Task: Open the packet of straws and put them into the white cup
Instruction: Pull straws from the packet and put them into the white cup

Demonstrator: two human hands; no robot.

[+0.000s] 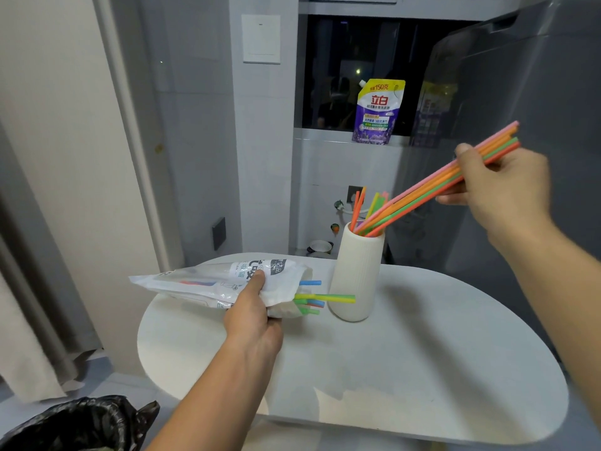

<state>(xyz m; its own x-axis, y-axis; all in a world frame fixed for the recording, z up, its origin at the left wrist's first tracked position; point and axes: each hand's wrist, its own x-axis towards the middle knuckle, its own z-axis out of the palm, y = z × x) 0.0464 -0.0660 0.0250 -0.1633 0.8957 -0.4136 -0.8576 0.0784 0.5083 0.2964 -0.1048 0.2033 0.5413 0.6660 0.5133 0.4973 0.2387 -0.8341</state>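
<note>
A corner of a room with grey tiled walls and a dark window; in front stands a white oval table (422,369). On the windowsill stands a purple and yellow detergent pouch (379,112), printed "立白" in red, with "150克" across its top. A black bin bag (81,424) sits at lower left.

A ribbed white cup (356,275) stands upright on the table and holds a few orange and green straws (359,205). The right hand (500,187) pinches a bundle of pink, orange and green straws (422,193) between thumb and fingers near its upper end. The bundle slants from upper right down to lower left, with its lower ends inside the cup's mouth.

The left hand (257,317) grips the straw packet (227,281) just left of the cup, thumb on top, fingers underneath. The packet lies roughly level, left to right, its open end towards the cup. Blue and green straw ends (312,299) poke out, pointing right. Its dark lettering is creased and unreadable.
</note>
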